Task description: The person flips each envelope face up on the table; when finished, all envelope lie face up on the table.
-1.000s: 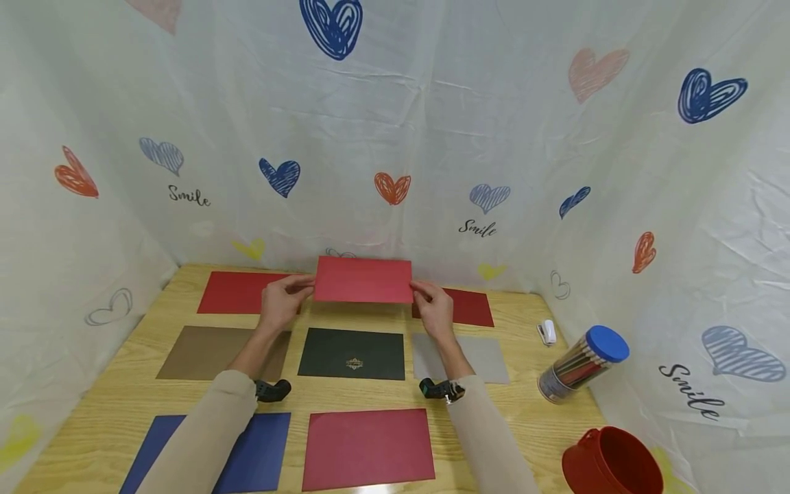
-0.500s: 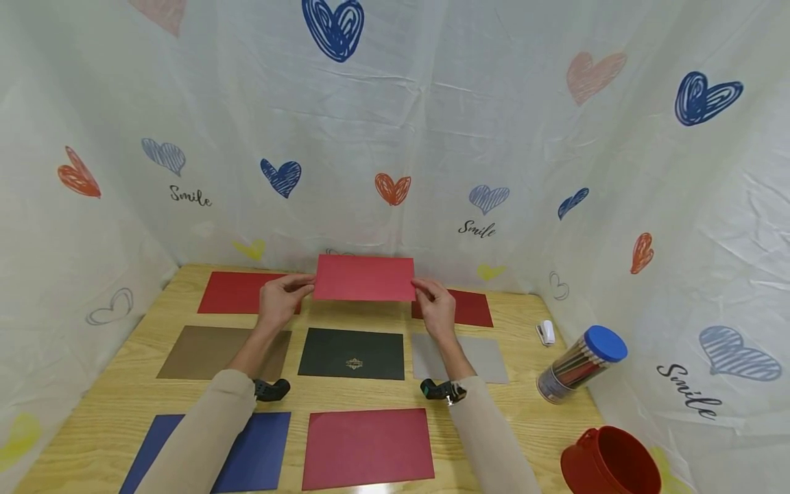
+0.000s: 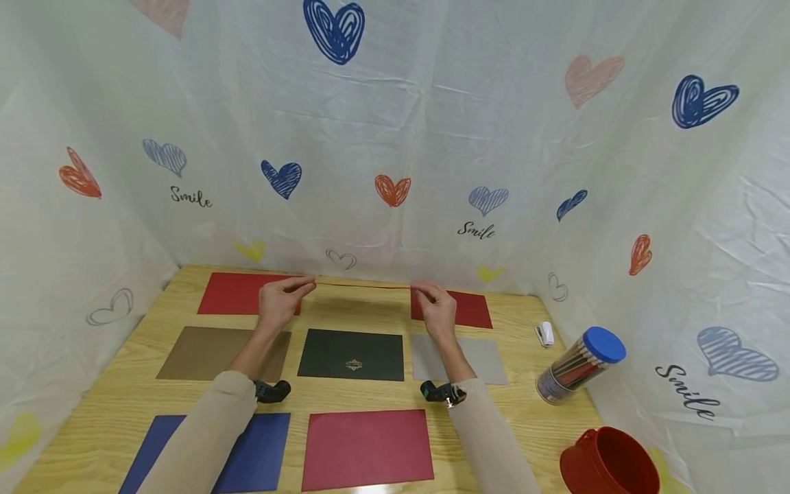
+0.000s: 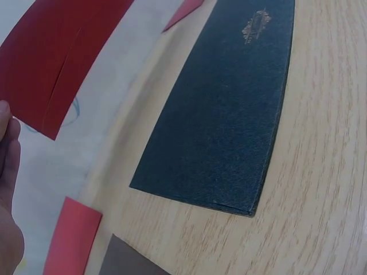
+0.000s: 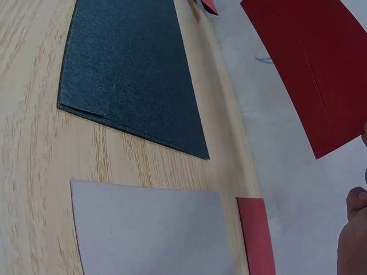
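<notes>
Head view, mid-frame: left hand (image 3: 280, 302) and right hand (image 3: 437, 310) pinch opposite ends of red envelope (image 4: 60, 60), edge-on; dark green envelope (image 3: 350, 348) lower, on bench (image 3: 358, 396).

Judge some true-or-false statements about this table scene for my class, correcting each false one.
1. The left hand and right hand pinch opposite ends of one red envelope. True.
2. That red envelope lies flat against the wood. False: it is held above the table.
3. The dark green envelope bears a gold emblem. True.
4. The jar stands uncovered. False: a blue lid is on the clear jar.
5. The red bucket stands on the person's right, nearer to them than the jar. True.
</notes>
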The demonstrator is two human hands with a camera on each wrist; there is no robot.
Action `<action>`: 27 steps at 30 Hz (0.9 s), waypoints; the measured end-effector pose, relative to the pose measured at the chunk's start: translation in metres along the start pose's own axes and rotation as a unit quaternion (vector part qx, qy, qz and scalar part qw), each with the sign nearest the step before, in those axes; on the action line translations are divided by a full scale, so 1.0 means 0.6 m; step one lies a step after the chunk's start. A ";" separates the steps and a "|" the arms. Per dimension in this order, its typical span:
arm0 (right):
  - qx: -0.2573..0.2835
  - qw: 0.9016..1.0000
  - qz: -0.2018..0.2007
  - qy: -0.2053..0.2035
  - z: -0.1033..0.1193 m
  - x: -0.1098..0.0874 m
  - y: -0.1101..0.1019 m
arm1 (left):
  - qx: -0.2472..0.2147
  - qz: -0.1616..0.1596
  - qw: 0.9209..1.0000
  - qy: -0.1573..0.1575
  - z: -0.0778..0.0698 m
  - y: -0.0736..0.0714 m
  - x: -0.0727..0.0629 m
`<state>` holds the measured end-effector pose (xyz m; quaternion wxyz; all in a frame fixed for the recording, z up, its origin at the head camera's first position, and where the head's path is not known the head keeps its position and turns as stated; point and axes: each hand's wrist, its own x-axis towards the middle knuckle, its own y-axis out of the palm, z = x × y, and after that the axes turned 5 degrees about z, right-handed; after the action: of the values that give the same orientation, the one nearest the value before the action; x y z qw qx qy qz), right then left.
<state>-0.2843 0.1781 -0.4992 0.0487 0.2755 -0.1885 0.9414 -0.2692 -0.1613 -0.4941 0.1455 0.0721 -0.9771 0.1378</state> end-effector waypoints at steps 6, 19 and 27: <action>-0.010 1.000 -0.005 0.005 0.003 -0.002 0.002 | 0.006 -0.016 1.000 0.020 0.004 0.002 -0.002; -0.038 0.998 0.007 0.049 -0.003 -0.008 0.014 | 0.039 -0.019 0.999 0.009 0.008 0.013 -0.003; -0.153 0.983 0.079 0.058 -0.013 -0.014 0.020 | 0.137 0.018 0.990 0.014 0.019 0.015 -0.003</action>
<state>-0.2834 0.1703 -0.5134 0.0268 0.1937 -0.3484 0.9167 -0.2724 -0.1557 -0.5072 0.1458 0.0717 -0.9478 0.2742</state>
